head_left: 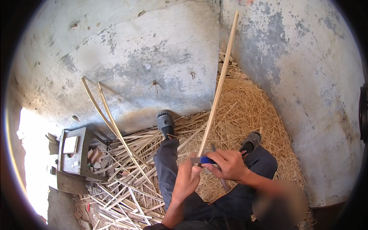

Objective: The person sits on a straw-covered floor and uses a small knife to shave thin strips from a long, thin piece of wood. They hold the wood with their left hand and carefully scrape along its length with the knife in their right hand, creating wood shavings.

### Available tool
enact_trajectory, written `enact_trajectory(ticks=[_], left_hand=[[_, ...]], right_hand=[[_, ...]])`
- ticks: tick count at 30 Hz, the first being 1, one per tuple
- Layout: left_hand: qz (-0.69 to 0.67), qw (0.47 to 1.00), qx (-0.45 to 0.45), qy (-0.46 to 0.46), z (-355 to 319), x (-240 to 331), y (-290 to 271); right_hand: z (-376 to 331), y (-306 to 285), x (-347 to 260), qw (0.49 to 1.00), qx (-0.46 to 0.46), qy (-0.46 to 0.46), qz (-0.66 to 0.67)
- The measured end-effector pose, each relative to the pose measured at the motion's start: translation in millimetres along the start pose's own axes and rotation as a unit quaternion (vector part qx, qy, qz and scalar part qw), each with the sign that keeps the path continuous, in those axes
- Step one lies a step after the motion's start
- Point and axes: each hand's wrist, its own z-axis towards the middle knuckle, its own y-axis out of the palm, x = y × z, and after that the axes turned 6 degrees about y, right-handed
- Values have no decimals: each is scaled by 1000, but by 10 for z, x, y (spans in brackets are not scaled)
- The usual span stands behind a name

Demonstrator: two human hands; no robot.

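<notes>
Pale strip (217,99): lower end at left fingers (186,165) (blade (195,160) too).

The pale strip (219,89) (blue-handled blade (202,160) at base) slants.

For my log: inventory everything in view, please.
Strip: one, pale, slanting up from centre
Knife: one, blue handle, grey blade, at strip's lower end
Bent strips: two, pale, left
Loose strips: many, pale, lower-left floor
Shavings: one heap, straw-yellow, right-hand floor
Box: one, grey-brown, far left
Walls: two, flaking grey-white, top and right
Shoes: two, dark grey, centre
Trousers: one pair, dark, lower centre
Left hand: one, bare, at blade
Right hand: one, bare, gripping knife
</notes>
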Motion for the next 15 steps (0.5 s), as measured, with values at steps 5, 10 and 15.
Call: enact_trajectory(ticks=[5,10,15], left_hand=[[21,998,48,20,141,235,26],[-6,998,63,13,156,208,64],[45,996,72,-7,162,304,103]], right_hand=[[-47,25,-51,1000,-2,4,-6],[-58,54,-61,1000,5,20,6],[-66,41,-42,1000,1,25,-9]])
